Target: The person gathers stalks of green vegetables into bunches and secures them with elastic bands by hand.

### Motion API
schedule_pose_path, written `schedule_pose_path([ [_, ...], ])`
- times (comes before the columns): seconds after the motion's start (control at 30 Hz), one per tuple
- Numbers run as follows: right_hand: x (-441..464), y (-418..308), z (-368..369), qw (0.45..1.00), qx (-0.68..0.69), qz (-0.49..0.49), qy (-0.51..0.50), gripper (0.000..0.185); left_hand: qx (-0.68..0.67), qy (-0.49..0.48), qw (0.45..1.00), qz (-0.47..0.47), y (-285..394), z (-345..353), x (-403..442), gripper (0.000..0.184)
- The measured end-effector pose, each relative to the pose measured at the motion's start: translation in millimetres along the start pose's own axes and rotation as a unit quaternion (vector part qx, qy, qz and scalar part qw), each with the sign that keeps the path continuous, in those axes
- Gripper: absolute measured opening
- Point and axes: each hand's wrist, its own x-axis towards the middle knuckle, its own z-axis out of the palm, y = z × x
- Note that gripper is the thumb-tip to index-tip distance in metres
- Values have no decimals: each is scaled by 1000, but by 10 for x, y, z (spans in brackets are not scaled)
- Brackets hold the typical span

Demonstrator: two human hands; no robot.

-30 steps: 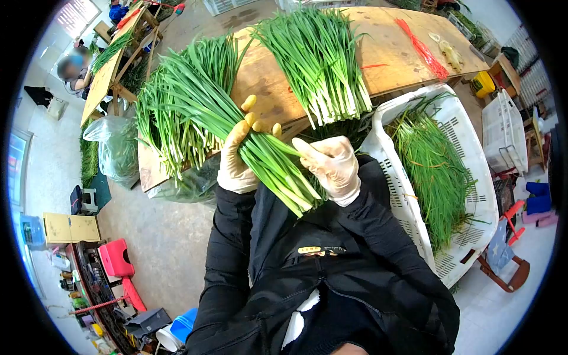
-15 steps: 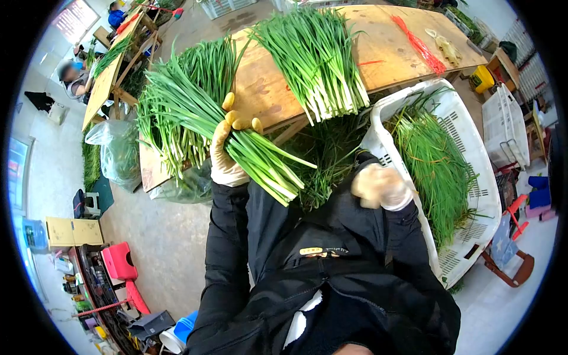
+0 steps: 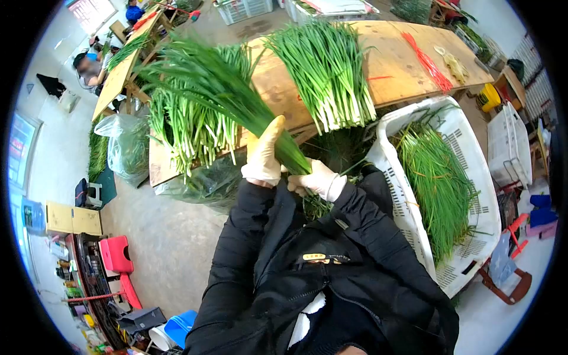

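Note:
In the head view, a bunch of garlic chives [image 3: 236, 100] slants up to the left across my lap, its leaf tips blurred by motion. My gloved left hand [image 3: 264, 155] is wrapped round the stalks. Just below it, my gloved right hand [image 3: 318, 180] closes on the pale lower ends, which are mostly hidden by the fingers. Beyond my left hand, a pile of garlic chives [image 3: 195, 130] lies along the table's left part. A second pile of chives [image 3: 325, 71] rests farther right, white ends toward me.
The wooden table [image 3: 390, 56] curves across in front. Red ties [image 3: 427, 62] and a spare pair of gloves [image 3: 451, 65] lie on it. At my right stands a white plastic crate [image 3: 408, 204] of loose chives. Plastic bags [image 3: 125, 145] hang at the left; another person [image 3: 92, 71] sits farther off.
My right hand has moved from beside the crate to the stalk ends and taken hold. My left hand has shifted right, and the bunch has swung more upright.

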Motion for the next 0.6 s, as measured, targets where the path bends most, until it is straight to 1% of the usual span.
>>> schedule_pose_path([
  [0.03,-11,-8,-67,993,79,59,-57,39,-10,-23,1000,-14,-31,-167,40,27],
  [0.07,64,88,-150,979,156,82,-106,31,4,-14,1000,-22,17,-174,-47,32],
  [0.1,98,119,-212,966,188,114,-133,30,19,-6,999,-31,52,-185,-160,37],
  [0.13,133,148,-254,953,231,143,-134,31,40,-28,995,-91,-31,-379,-187,43],
  [0.17,167,193,-290,936,275,173,-134,31,69,-36,987,-142,-80,-460,-278,44],
  [0.2,217,280,-330,914,321,184,-170,23,71,-27,983,-167,-220,-549,-322,46],
  [0.23,201,287,-308,914,323,180,-168,23,72,-19,979,-192,-358,-636,-344,47],
  [0.3,142,258,-193,861,432,201,-176,14,-28,-171,949,-262,-454,-741,-387,51],
  [0.33,84,216,-122,869,417,180,-194,9,-52,-218,936,-270,-534,-811,-348,65],
  [0.37,16,230,-52,876,406,173,-192,11,-53,-247,942,-222,-302,-452,-468,84],
  [0.43,-214,84,88,866,407,144,-253,21,-152,-303,934,-110,-249,-263,-425,83],
  [0.47,-279,81,120,853,405,150,-293,30,-195,-283,934,-93,-205,-186,-413,88],
  [0.5,-336,104,142,840,403,153,-331,39,-258,-258,927,-87,-197,-160,-364,87],
  [0.53,-387,201,148,831,413,164,-334,52,-269,-240,929,-79,-162,-177,-314,85],
  [0.57,-456,254,155,820,430,164,-340,53,-281,-223,931,-74,-118,-205,-260,83],
  [0.6,-532,223,166,831,413,135,-347,53,-239,-241,940,-36,-64,-148,-222,80],
])
